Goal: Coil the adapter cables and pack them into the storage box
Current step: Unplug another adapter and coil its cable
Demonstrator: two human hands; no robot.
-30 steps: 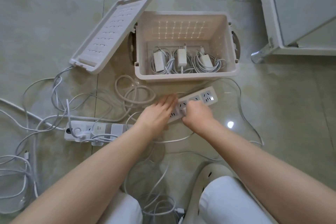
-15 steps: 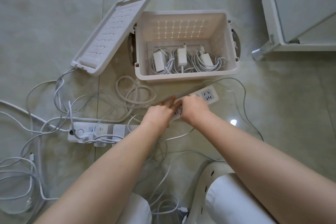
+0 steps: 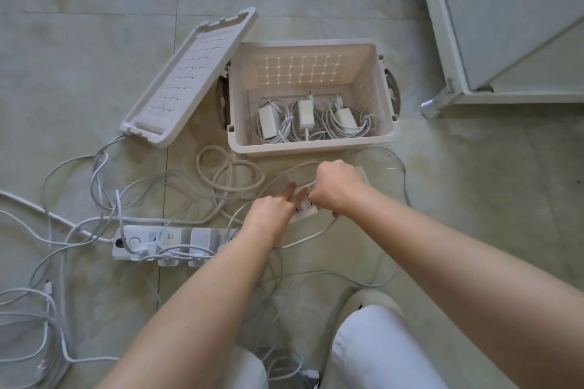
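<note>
The open beige storage box (image 3: 313,150) stands on the tiled floor with three coiled white adapters (image 3: 305,114) side by side in it. In front of it lies a white power strip (image 3: 305,208). My left hand (image 3: 271,211) presses on the strip's near end with straight fingers. My right hand (image 3: 339,186) is curled over the strip's far part and grips an adapter there, which the fist mostly hides. A loose cable loop (image 3: 230,174) lies just left of the hands.
The box lid (image 3: 189,79) leans against the box's left side. A second power strip (image 3: 177,243) with several adapters plugged in lies lower left amid tangled white cables (image 3: 31,325). A white cabinet on a metal foot (image 3: 431,107) stands at the right. My knees (image 3: 379,350) are below.
My right hand has slid along the strip toward the box and now covers its far sockets. The left hand keeps pressing on the strip.
</note>
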